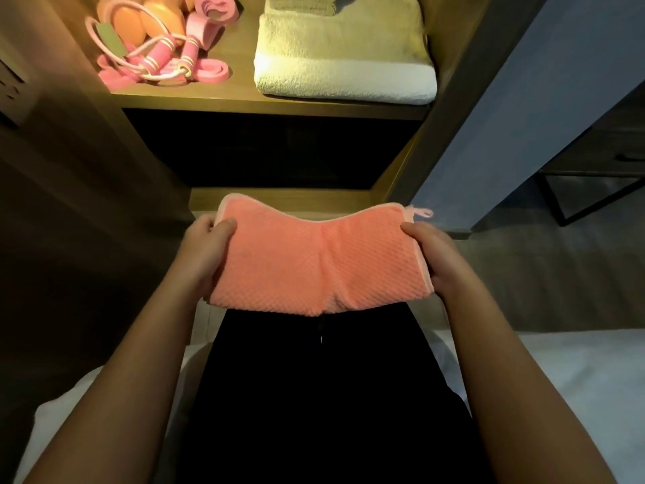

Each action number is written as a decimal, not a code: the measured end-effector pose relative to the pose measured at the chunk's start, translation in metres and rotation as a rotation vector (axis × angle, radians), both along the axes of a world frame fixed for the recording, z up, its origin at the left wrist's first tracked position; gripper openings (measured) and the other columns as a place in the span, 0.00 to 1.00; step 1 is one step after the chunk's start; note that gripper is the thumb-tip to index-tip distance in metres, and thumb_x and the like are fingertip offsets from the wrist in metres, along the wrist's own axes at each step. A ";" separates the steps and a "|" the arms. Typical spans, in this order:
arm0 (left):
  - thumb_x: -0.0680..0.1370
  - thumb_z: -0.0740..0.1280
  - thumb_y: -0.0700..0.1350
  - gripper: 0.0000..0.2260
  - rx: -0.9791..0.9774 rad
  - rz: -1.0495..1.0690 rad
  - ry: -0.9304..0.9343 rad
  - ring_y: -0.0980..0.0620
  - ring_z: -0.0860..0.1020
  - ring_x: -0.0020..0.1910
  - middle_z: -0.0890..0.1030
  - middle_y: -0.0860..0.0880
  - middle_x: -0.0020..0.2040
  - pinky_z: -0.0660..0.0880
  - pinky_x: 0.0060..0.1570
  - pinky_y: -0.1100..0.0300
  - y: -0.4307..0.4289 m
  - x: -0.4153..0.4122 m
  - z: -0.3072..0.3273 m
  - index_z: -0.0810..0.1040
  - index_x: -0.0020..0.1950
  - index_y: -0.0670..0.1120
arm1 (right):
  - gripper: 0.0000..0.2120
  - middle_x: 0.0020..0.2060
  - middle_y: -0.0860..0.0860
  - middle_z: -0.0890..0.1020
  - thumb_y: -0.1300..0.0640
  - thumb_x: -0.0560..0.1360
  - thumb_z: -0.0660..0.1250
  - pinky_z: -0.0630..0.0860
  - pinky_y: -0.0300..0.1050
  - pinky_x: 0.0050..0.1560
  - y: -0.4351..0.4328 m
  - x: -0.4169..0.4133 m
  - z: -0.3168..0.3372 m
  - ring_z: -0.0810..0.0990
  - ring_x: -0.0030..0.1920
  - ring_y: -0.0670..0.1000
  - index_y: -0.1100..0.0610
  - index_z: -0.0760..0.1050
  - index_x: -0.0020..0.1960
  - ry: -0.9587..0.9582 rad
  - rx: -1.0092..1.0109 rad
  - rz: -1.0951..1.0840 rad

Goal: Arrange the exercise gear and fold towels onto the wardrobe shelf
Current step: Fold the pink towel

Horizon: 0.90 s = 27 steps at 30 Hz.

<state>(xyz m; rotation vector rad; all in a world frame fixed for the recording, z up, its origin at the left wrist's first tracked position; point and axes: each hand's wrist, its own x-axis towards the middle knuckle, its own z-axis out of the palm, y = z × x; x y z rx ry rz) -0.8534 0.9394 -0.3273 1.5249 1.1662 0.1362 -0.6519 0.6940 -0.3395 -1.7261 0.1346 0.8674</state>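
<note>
L hand (206, 249) and R hand (432, 260) each grip one short end of the orange towel (314, 263). Thumbs lie on top; the other fingers curl under the cloth, out of sight. Towel is folded, waffle-textured, held level in the air in front of the person's black clothing (314, 396), low before the wardrobe. It sags a bit in the middle, w/ a crease running front to back. Pale trim runs along the far edge. A small hanging loop (422, 213) sticks out at the far R corner, just beyond the R thumb. Towel is well apart from the lit shelf (244, 99) higher up.

Shelf, L side: pink jump rope (158, 59) w/ striped handles, cord looped over pink resistance bands (209, 73). Orange gear (153, 19) sits behind; can't tell what exactly. A greenish tag (110, 38) sits on the cord, print too small to read. Faint marking on one handle, also unreadable.

Shelf, R side: big folded cream towel (342, 64), w/ a smaller folded towel (300, 3) stacked on it at the back.

Wall socket (14, 89) at far L. White bedding (576, 379) at lower R.
</note>
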 end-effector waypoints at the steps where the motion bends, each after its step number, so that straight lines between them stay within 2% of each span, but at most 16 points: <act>1: 0.82 0.58 0.52 0.12 0.029 -0.025 -0.033 0.47 0.75 0.48 0.75 0.47 0.53 0.70 0.42 0.53 -0.004 0.006 0.012 0.71 0.61 0.48 | 0.06 0.48 0.54 0.81 0.54 0.79 0.63 0.74 0.47 0.41 0.007 -0.001 0.010 0.80 0.46 0.52 0.55 0.77 0.52 -0.077 0.010 0.019; 4: 0.82 0.59 0.50 0.10 0.107 -0.089 -0.123 0.49 0.76 0.49 0.75 0.50 0.51 0.72 0.42 0.53 -0.026 0.026 0.040 0.72 0.59 0.47 | 0.05 0.46 0.51 0.81 0.54 0.77 0.64 0.73 0.46 0.43 0.027 -0.012 0.036 0.80 0.46 0.50 0.53 0.77 0.51 -0.267 0.037 0.095; 7: 0.79 0.63 0.50 0.07 0.142 -0.105 -0.223 0.52 0.79 0.44 0.79 0.50 0.47 0.75 0.41 0.54 -0.053 0.045 0.051 0.76 0.52 0.49 | 0.06 0.44 0.49 0.83 0.55 0.76 0.66 0.76 0.45 0.42 0.045 -0.032 0.052 0.82 0.44 0.48 0.53 0.77 0.52 -0.385 0.050 0.156; 10: 0.78 0.65 0.47 0.04 0.090 -0.129 -0.317 0.56 0.79 0.39 0.81 0.49 0.45 0.74 0.37 0.61 -0.071 0.057 0.048 0.78 0.49 0.48 | 0.07 0.36 0.48 0.83 0.57 0.77 0.67 0.77 0.40 0.37 0.056 -0.050 0.058 0.82 0.36 0.46 0.57 0.75 0.53 -0.375 0.187 0.184; 14: 0.79 0.66 0.47 0.03 0.064 -0.132 -0.343 0.53 0.82 0.41 0.82 0.50 0.45 0.79 0.41 0.57 -0.079 0.059 0.038 0.79 0.49 0.50 | 0.07 0.40 0.56 0.84 0.59 0.78 0.65 0.77 0.44 0.38 0.060 -0.062 0.054 0.82 0.37 0.51 0.60 0.73 0.55 -0.362 0.253 0.209; 20: 0.79 0.66 0.46 0.02 0.052 -0.135 -0.341 0.57 0.82 0.41 0.82 0.52 0.45 0.79 0.40 0.64 -0.076 0.056 0.030 0.79 0.49 0.52 | 0.05 0.35 0.49 0.84 0.59 0.79 0.65 0.78 0.37 0.33 0.060 -0.063 0.044 0.82 0.34 0.46 0.57 0.73 0.54 -0.346 0.282 0.241; 23: 0.78 0.67 0.45 0.03 0.073 -0.127 -0.348 0.56 0.82 0.43 0.83 0.52 0.45 0.79 0.42 0.63 -0.074 0.055 0.029 0.80 0.50 0.51 | 0.05 0.38 0.54 0.84 0.60 0.79 0.65 0.79 0.42 0.36 0.062 -0.066 0.040 0.83 0.37 0.50 0.59 0.73 0.54 -0.363 0.320 0.229; 25: 0.78 0.67 0.44 0.03 0.100 -0.125 -0.367 0.60 0.81 0.40 0.83 0.53 0.43 0.78 0.39 0.68 -0.073 0.053 0.028 0.81 0.48 0.51 | 0.06 0.39 0.60 0.82 0.59 0.79 0.65 0.78 0.47 0.38 0.062 -0.067 0.037 0.81 0.37 0.54 0.59 0.73 0.54 -0.373 0.327 0.233; 27: 0.78 0.68 0.45 0.03 0.129 -0.143 -0.368 0.61 0.81 0.40 0.83 0.54 0.43 0.76 0.38 0.70 -0.071 0.050 0.027 0.81 0.48 0.52 | 0.07 0.37 0.57 0.80 0.56 0.80 0.64 0.76 0.44 0.36 0.062 -0.067 0.032 0.77 0.35 0.52 0.59 0.75 0.54 -0.366 0.328 0.237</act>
